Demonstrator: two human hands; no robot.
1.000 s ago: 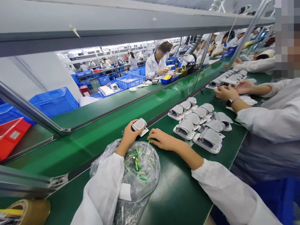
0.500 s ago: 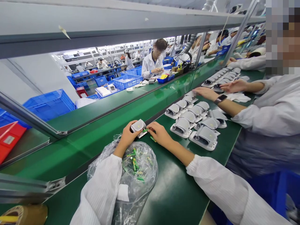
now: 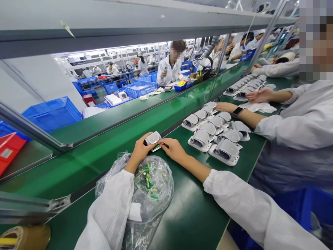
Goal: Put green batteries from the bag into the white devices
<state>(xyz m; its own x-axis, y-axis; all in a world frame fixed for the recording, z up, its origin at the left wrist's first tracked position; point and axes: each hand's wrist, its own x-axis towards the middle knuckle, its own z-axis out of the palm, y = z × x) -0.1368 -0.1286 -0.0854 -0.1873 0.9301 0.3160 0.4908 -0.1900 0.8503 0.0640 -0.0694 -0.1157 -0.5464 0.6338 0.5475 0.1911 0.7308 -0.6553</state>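
Observation:
My left hand [image 3: 142,148] is closed around a wrist blood pressure monitor [image 3: 153,138], a white unit with a grey cuff curled on it. My right hand [image 3: 173,149] pinches a green battery [image 3: 156,146] against the near edge of that monitor; the fingers hide most of it. Just below my left hand lies a clear plastic bag [image 3: 162,173] with several loose green batteries [image 3: 148,180] in it. To the right, rows of similar monitors [image 3: 225,151] with rolled grey cuffs rest on the green bench [image 3: 191,198].
A co-worker's hand [image 3: 225,107] reaches to the far end of the rows. A green conveyor belt [image 3: 114,139] runs beyond my hands. A tape roll [image 3: 31,238] stands at the lower left, a blue crate [image 3: 53,113] across the belt. A metal beam [image 3: 130,21] passes overhead.
My right hand has moved in against the monitor, and the battery in its fingers is now mostly hidden. The green battery seen below those fingers is out of sight. The co-worker's near hand has lowered.

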